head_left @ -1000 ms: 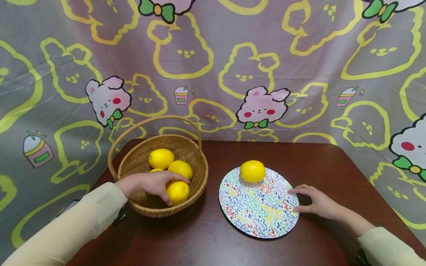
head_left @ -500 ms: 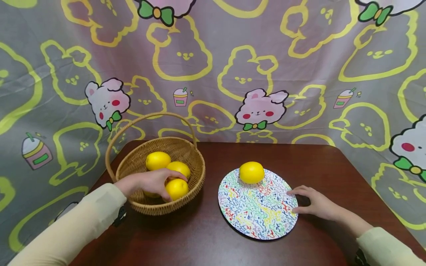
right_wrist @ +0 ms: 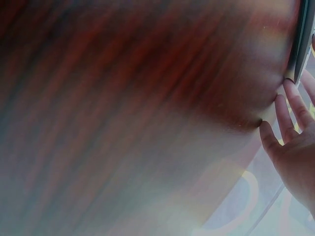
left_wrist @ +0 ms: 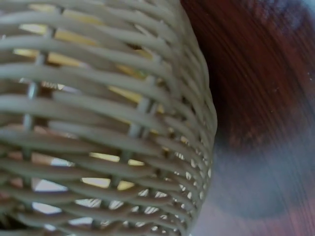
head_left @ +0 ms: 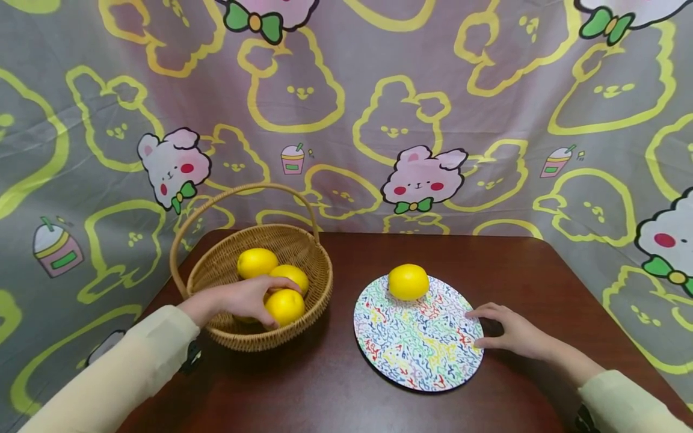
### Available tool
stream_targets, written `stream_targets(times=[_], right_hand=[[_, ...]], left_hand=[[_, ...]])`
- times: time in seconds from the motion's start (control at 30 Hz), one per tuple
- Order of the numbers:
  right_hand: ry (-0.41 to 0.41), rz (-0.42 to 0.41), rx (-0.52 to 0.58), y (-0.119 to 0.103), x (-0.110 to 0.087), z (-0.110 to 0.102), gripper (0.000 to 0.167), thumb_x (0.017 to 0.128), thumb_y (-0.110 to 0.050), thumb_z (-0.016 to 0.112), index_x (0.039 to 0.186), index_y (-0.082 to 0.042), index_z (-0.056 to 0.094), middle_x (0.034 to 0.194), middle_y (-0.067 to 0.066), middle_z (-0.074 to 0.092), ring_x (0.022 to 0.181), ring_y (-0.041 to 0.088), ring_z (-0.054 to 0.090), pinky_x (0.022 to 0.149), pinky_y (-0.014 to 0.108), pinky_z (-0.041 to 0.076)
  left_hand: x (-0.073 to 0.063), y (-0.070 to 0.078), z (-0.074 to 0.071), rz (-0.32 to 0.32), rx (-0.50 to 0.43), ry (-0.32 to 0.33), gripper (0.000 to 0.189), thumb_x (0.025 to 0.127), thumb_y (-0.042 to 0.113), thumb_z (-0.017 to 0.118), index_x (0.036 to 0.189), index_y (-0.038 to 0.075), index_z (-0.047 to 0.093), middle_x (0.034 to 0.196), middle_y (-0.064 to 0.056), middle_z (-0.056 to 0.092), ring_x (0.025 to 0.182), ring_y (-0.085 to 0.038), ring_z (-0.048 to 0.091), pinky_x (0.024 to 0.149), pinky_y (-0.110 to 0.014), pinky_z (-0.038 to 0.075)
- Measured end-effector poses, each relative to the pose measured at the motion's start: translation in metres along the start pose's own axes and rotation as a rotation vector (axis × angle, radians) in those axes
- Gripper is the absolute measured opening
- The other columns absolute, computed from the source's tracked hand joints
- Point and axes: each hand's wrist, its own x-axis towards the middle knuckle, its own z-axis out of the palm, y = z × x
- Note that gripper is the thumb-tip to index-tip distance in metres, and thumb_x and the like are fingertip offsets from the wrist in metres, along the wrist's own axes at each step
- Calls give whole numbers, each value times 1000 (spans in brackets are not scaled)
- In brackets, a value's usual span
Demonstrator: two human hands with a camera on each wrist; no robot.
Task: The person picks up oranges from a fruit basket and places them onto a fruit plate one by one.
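Note:
My left hand point(head_left: 249, 298) reaches into a wicker basket point(head_left: 325, 282) and grips a yellow lemon point(head_left: 285, 308) near its front right rim, thumb on the near side and fingers across the top. Behind that hand lie more lemons point(head_left: 257, 262), one partly hidden. In the left wrist view, the basket weave point(left_wrist: 98, 108) covers the hand. To the right, a round plate point(head_left: 417, 343) with coloured squiggles carries one lemon point(head_left: 408, 282) near its far edge. Thumb and index finger of my right hand point(head_left: 511, 331) rest apart at the plate's right rim; in the right wrist view, other fingertips point(right_wrist: 266, 125) meet the tabletop.
The basket's tall arched handle point(head_left: 243, 187) rises over its opening, behind the left hand. A dark brown table point(head_left: 335, 385) bears everything. Patterned cloth point(head_left: 335, 120) hangs behind the table and along both sides.
The view has shifted slightly. The basket has tilted or slid a little left with the left hand, which keeps its grip on the lemon. The right hand stays at the plate's rim.

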Motion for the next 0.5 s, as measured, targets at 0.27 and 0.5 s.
stream_targets(times=[0.27,0.5], right_hand=[[-4,9,0,0,0,1,56,75,-43,81,122,-18,65,116,6,58,107,31,52,89,57,45],[3,17,-5,0,0,1,56,75,-43,81,122,-18,65,116,6,58,107,31,52,88,58,45]], left_hand=[[-6,1,-3,10,-83,73,67,72,24,83,131,20,53,127,-7,52,111,-30,50,87,-46,42],[-7,4,-6,21,-128,121,68,74,27,82,132,17,48,127,-9,53,107,-27,52,87,-45,43]])
